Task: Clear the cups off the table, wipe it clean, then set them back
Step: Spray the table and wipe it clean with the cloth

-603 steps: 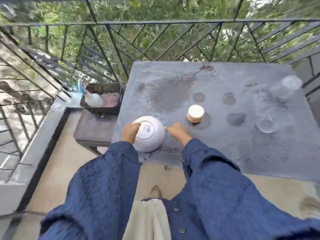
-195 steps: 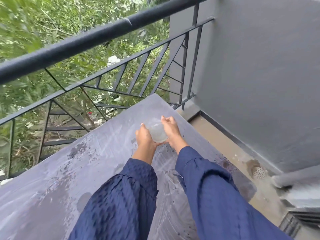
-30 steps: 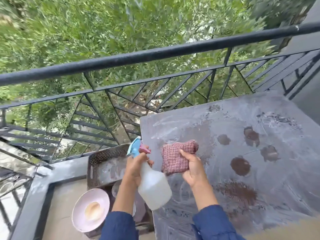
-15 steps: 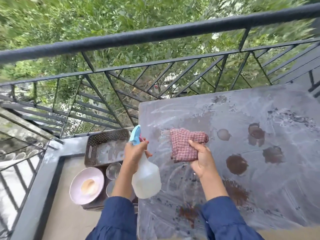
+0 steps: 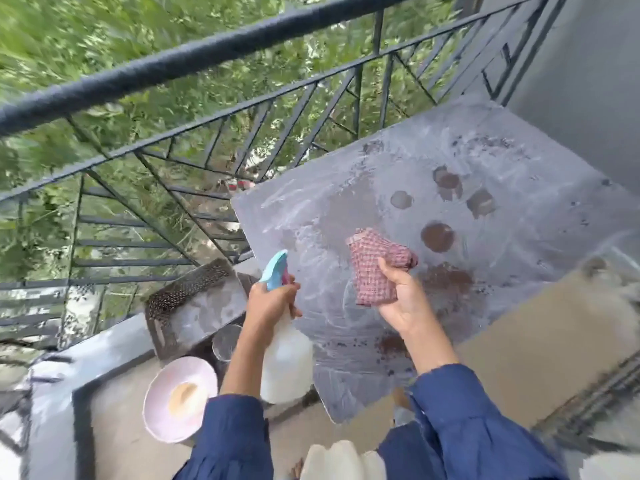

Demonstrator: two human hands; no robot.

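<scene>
A dark metal railing (image 5: 194, 64) with a thick round top bar and slanted bars below it runs across the view, with green foliage (image 5: 86, 32) beyond it and a plain grey wall (image 5: 588, 81) meeting it at the upper right. Low at the left, a dark tray (image 5: 187, 289) with perforated sides sits near a pale ledge (image 5: 104, 351) under the railing. The floor (image 5: 519, 358) is tan.

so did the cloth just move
Yes, toward the person: the cloth was level with the pale round stain, now level with the dark round stain.
</scene>
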